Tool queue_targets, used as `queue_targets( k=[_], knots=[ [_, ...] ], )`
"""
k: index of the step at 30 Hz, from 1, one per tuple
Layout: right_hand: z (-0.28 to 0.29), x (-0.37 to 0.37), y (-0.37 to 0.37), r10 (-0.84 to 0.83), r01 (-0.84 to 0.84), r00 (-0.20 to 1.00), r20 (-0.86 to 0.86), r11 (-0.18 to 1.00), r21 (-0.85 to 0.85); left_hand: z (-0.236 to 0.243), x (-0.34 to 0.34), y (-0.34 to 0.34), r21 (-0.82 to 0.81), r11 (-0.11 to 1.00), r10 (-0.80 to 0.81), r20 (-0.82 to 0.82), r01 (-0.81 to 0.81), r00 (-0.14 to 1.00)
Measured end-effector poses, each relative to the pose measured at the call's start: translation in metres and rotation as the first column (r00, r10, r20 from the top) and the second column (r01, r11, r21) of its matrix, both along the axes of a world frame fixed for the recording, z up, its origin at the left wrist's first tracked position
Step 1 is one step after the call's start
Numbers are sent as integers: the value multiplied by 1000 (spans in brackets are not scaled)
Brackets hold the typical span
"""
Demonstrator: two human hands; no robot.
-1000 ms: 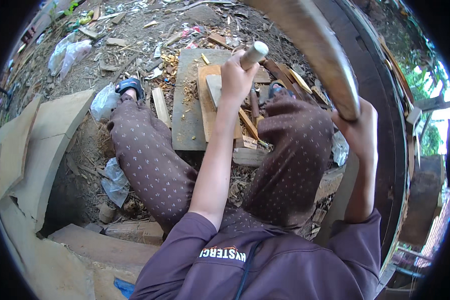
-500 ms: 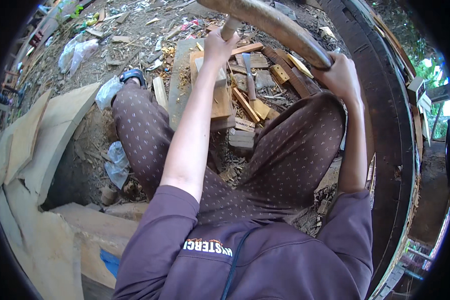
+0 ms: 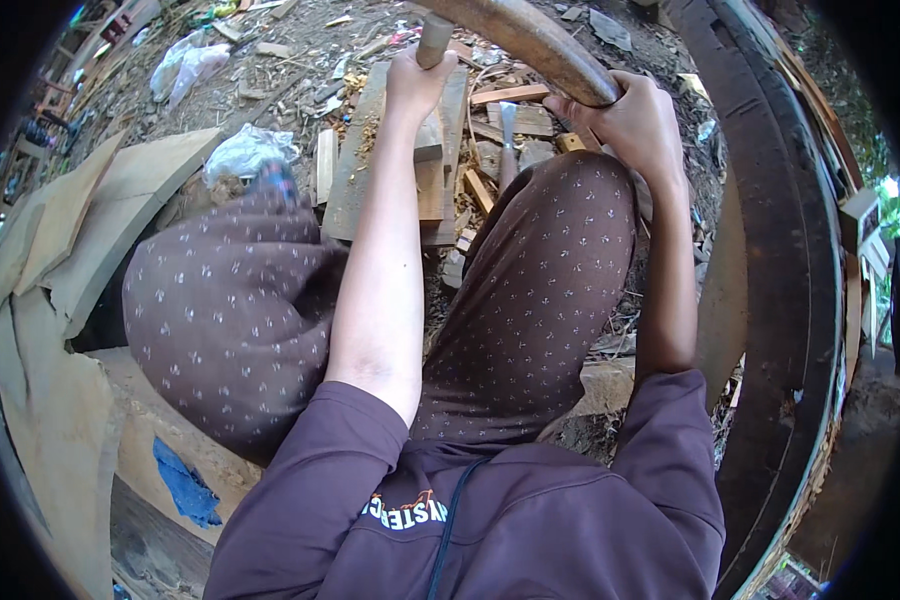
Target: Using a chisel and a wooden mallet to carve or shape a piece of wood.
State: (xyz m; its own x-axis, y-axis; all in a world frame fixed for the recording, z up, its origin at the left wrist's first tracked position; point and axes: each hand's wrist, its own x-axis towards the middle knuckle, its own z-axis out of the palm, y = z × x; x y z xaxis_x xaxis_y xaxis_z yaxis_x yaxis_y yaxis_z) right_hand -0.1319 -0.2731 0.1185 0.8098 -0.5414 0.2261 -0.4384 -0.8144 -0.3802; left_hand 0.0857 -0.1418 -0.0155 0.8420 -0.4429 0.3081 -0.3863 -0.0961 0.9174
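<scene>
A thick, curved piece of wood (image 3: 535,40) with a round peg (image 3: 433,42) sticking out of it spans the top of the view; its far end is cut off by the upper edge. My left hand (image 3: 417,88) is wrapped round the peg. At the right, my right hand (image 3: 638,125) grips the curved wood's lower end. Beneath my left forearm lie a grey plank (image 3: 355,165) with shavings on it and a wood block (image 3: 431,190). A chisel (image 3: 508,130) rests among the offcuts, its lower part hidden by my right knee.
A dark, heavy beam (image 3: 785,300) curves along my right side. Pale wooden slabs (image 3: 65,380) stand at the left, and a scrap of blue cloth (image 3: 185,485) lies lower down. White plastic bags (image 3: 250,152) and wood scraps litter the ground.
My left knee has swung outward to the left, and its foot is blurred. My right knee has shifted left, covering part of the chisel. Both hands keep hold of the curved wood.
</scene>
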Motion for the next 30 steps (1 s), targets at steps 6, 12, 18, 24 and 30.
queue_targets(
  k=[6,12,18,24,30],
  knots=[
    [8,10,7,-48,46,997,60,999,29,11,-1,9,8,998,-60,-43,60,997],
    [26,-21,33,-168,174,978,123,984,-39,22,-2,20,55,984,-172,-15,172,985],
    [24,-40,56,-170,143,964,206,980,137,37,-7,18,-83,975,-211,-20,208,977],
    [40,-37,60,-225,223,971,79,974,32,33,8,22,-148,959,-251,-61,240,966],
    [35,-31,79,-156,134,976,153,980,145,33,12,23,-151,934,-333,-38,324,942]
  ],
)
